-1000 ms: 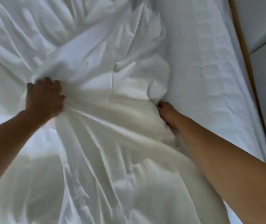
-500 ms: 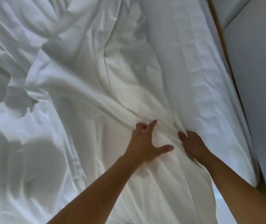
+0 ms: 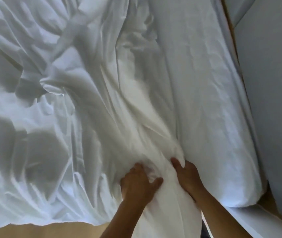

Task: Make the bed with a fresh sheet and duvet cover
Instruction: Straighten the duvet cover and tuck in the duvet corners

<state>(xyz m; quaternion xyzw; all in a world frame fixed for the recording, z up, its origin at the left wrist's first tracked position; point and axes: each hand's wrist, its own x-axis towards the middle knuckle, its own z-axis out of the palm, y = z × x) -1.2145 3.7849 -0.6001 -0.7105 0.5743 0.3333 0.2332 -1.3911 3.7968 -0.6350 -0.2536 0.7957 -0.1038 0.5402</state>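
Observation:
A crumpled white duvet cover (image 3: 71, 103) lies spread over most of the bed, bunched into a ridge toward me. My left hand (image 3: 138, 184) grips a fold of that ridge near the bed's near edge, fingers curled into the cloth. Right beside it, my right hand (image 3: 187, 176) grips the same bunch, fingertips buried in the fabric. On the right, the mattress lies under a smooth white fitted sheet (image 3: 205, 100), its rounded corner visible at lower right.
A wooden bed frame edge (image 3: 230, 36) runs along the right side, with a grey wall (image 3: 274, 83) beyond it. Light wooden floor (image 3: 42, 231) shows at the bottom edge. A white bed rail (image 3: 250, 220) crosses the lower right corner.
Both hands pulled back toward me and came together at the near edge of the bed. The left hand, open a moment ago, now grips the cloth. The view shifted down.

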